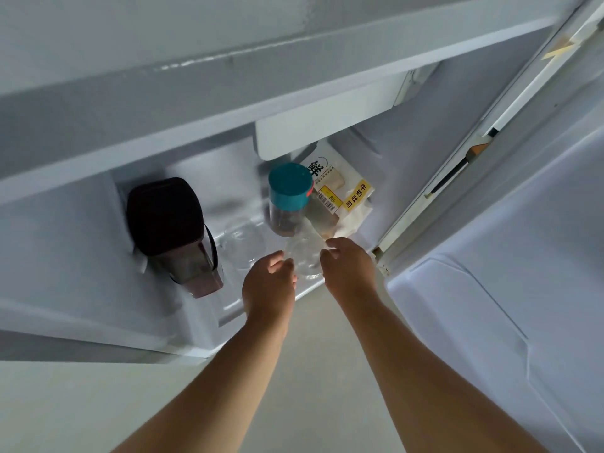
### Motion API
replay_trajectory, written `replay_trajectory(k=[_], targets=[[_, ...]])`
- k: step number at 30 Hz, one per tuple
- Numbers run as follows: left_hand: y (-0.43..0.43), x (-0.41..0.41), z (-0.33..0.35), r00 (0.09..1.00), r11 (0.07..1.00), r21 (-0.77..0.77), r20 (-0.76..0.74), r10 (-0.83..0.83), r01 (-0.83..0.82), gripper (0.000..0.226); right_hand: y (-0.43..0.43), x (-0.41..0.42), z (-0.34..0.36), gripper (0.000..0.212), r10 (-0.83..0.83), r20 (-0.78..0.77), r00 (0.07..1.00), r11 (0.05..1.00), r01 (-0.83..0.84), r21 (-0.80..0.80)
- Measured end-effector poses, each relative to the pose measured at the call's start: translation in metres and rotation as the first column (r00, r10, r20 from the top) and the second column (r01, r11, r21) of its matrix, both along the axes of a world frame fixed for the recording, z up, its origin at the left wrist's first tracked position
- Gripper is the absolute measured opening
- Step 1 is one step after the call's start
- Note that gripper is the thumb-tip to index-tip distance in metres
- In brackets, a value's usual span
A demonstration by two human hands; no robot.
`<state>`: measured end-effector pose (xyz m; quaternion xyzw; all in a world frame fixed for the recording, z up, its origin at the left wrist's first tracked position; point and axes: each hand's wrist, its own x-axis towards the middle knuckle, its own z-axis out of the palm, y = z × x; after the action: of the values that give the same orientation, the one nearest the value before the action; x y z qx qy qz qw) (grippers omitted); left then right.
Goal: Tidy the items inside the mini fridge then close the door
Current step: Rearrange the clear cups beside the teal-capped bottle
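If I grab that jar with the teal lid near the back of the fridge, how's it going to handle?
The teal-lidded jar is tall and narrow, so a sideways push would probably tip it. Its clear wall looks rigid and smooth, likely a bit slippery; gripping the wide lid may be safer. Dark contents fill only the bottom, so it is probably fairly light. The bread bag sits right beside it and may shift.
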<state>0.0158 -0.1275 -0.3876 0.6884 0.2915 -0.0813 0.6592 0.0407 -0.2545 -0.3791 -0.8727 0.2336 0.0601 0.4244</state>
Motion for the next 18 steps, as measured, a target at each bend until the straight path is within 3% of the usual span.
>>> replay_trajectory(k=[5, 8, 11, 13, 15, 18], targets=[[-0.001, 0.013, -0.014, 0.999, 0.997, 0.064, -0.030, -0.035, 0.037, 0.057, 0.005, 0.011, -0.012, 0.038, 0.037, -0.037, 0.999, 0.999, -0.038, -0.027], [-0.001, 0.010, -0.010, 0.997, 0.993, 0.096, -0.042, -0.069, 0.072, 0.064, 0.007, 0.009, -0.015, 0.043, 0.066, -0.041, 0.997, 0.996, -0.069, -0.059], [0.006, -0.006, -0.004, 0.999, 0.997, 0.071, -0.038, -0.013, 0.016, 0.060, 0.011, -0.008, -0.011, 0.045, 0.104, 0.040, 0.994, 0.978, -0.094, -0.189], [0.012, -0.018, -0.004, 0.998, 0.997, 0.038, -0.021, 0.062, -0.061, 0.050, 0.021, -0.017, -0.005, 0.043, 0.211, 0.149, 0.966, 0.942, -0.160, -0.294], [0.018, -0.025, -0.005, 0.993, 0.993, 0.019, 0.002, 0.116, -0.116, 0.049, 0.041, -0.015, 0.003, 0.043, 0.328, 0.232, 0.916, 0.920, -0.254, -0.299], [0.029, -0.025, -0.004, 0.992, 0.986, 0.116, 0.051, 0.118, -0.124, 0.064, 0.076, 0.005, 0.011, 0.063, 0.508, 0.221, 0.832, 0.852, -0.448, -0.271]])
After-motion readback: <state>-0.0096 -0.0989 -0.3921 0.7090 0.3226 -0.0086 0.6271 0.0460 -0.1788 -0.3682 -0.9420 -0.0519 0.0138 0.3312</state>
